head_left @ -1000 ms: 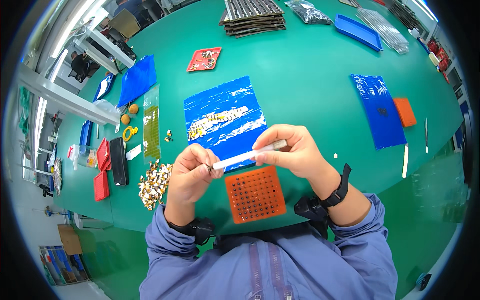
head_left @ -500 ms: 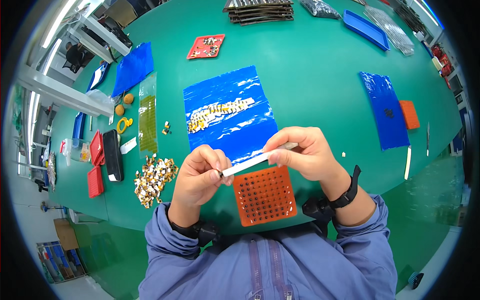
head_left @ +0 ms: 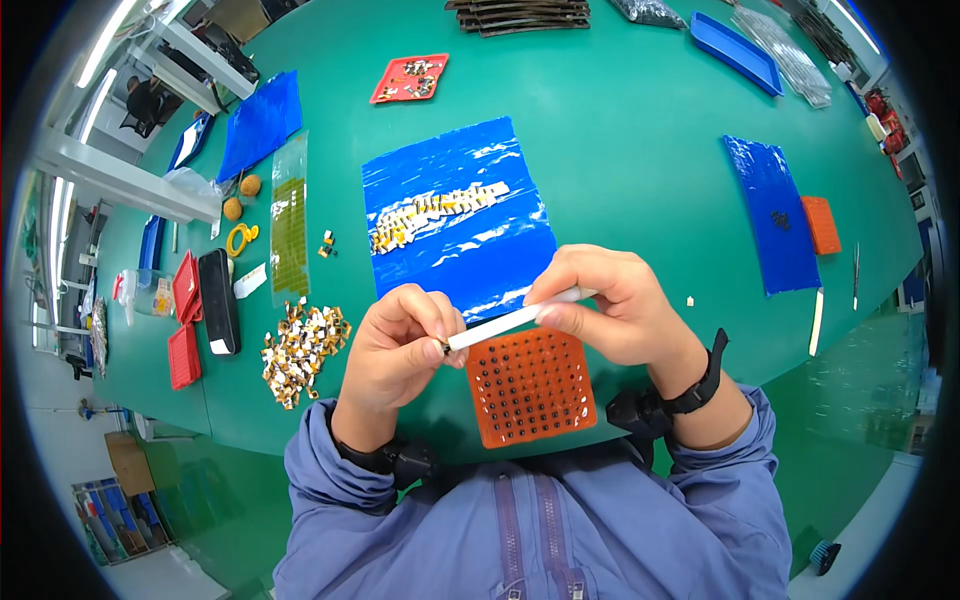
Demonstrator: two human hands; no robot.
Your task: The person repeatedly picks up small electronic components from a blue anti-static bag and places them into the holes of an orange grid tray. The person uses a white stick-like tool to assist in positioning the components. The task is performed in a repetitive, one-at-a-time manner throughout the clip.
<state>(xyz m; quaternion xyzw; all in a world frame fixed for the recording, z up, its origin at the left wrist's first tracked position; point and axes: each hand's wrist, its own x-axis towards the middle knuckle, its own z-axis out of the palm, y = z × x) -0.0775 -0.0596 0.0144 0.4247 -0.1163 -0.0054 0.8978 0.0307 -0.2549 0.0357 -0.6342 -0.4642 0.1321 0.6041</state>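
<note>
"Centre frame: a smooth white plastic-looking stick [head_left: 520, 318], matt, above an orange plastic grid tray [head_left: 530, 386] pocked with holes."

"And the blue sheet [head_left: 455, 215] behind?"

"Glossy film, wrinkled, catching the ceiling lights. The green tabletop [head_left: 620, 130] looks like a matt rubbery mat. Lower frame, blue woven cloth sleeves [head_left: 720, 510]; a black strap [head_left: 705, 375] at the wrist."

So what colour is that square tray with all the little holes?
Orange. The tray lies under the hands, clearest in the head view.
</note>
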